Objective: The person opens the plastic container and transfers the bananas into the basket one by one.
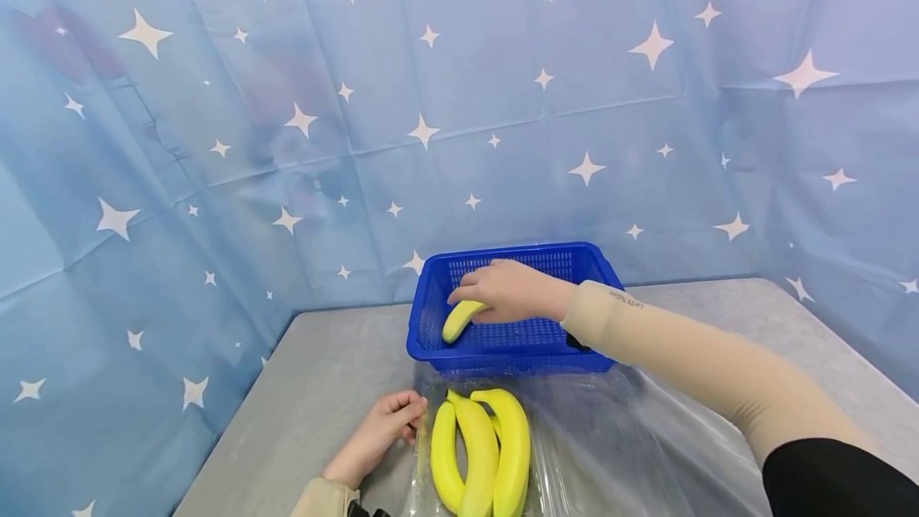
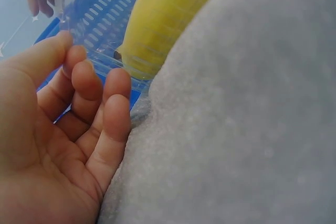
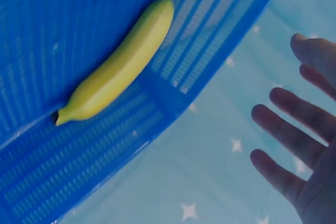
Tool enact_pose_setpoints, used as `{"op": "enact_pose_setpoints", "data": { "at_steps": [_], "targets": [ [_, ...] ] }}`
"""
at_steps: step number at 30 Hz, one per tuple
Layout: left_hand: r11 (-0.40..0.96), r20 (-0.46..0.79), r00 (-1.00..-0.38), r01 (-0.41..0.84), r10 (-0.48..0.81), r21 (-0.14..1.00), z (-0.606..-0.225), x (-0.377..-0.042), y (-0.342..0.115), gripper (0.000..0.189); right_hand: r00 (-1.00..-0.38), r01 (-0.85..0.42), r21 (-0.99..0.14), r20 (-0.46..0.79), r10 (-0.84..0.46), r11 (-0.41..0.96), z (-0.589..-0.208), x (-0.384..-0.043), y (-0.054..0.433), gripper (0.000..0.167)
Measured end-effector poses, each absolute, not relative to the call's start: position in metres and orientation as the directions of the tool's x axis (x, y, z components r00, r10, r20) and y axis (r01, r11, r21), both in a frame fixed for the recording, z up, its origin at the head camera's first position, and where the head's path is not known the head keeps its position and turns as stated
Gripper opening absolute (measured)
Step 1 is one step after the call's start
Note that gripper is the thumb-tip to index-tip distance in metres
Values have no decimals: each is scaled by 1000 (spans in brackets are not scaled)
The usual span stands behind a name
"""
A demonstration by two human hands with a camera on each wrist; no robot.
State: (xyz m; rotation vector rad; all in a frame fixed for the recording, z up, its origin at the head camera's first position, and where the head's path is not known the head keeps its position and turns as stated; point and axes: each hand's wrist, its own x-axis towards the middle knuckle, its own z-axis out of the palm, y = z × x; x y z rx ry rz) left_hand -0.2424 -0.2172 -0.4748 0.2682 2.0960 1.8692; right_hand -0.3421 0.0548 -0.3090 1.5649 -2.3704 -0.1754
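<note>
A yellow banana (image 3: 118, 64) lies inside the blue plastic basket (image 1: 495, 365). Above it is my right hand (image 1: 513, 291), partly covering it in the head view. In the right wrist view that hand's fingers (image 3: 289, 135) are spread, apart from the banana and holding nothing. My left hand (image 1: 388, 427) pinches the edge of a clear plastic bag (image 1: 596, 445) between thumb and forefinger, its other fingers loosely curled. Several bananas (image 1: 479, 453) lie together within the bag, just right of the left hand.
The basket stands at the back of a grey-covered table (image 1: 345, 349), directly behind the bag. A blue curtain (image 1: 459, 102) with white stars hangs behind and along the sides. The right forearm reaches across the table's right half.
</note>
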Motion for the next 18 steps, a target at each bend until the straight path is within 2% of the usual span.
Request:
{"op": "enact_pose_setpoints", "data": {
  "at_steps": [6,14,18],
  "targets": [
    [125,-98,-933,-58,346,990,-476,-241,-218,22,-291,-914,233,195,-937,332,-316,-314,58,41],
    [120,-120,-934,-84,337,989,-477,-243,-218,22,-111,-944,273,263,-958,184,-326,-285,64,38],
    [121,-116,-934,-79,339,990,-477,-244,-219,22,-50,-954,272,274,-960,127,-335,-276,66,37]
  ]
}}
